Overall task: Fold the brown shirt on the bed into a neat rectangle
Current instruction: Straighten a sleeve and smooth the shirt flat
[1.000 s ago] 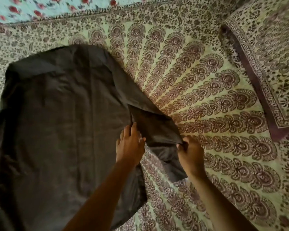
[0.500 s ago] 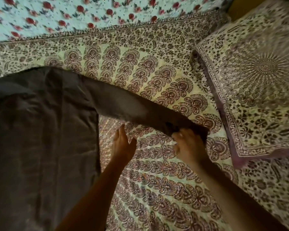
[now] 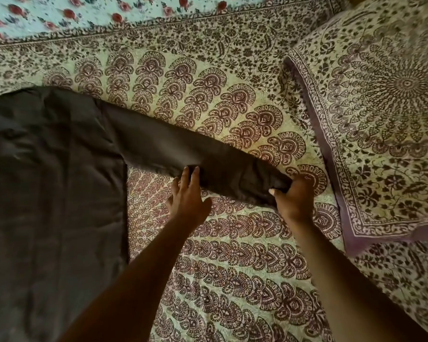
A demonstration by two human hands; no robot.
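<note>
Two bare forearms, no sleeves, watch or rings visible; left hand point(image 3: 188, 201) and right hand point(image 3: 294, 201) ungloved, one pale thumbnail.

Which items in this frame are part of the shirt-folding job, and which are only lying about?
In the job:
- brown shirt, body flat on the bed
- its sleeve, stretched out to the side
- left hand, fingertips on the sleeve
- right hand, gripping the cuff end

Lying about:
- patterned bedsheet
- matching pillow
- rose-print cloth
</note>
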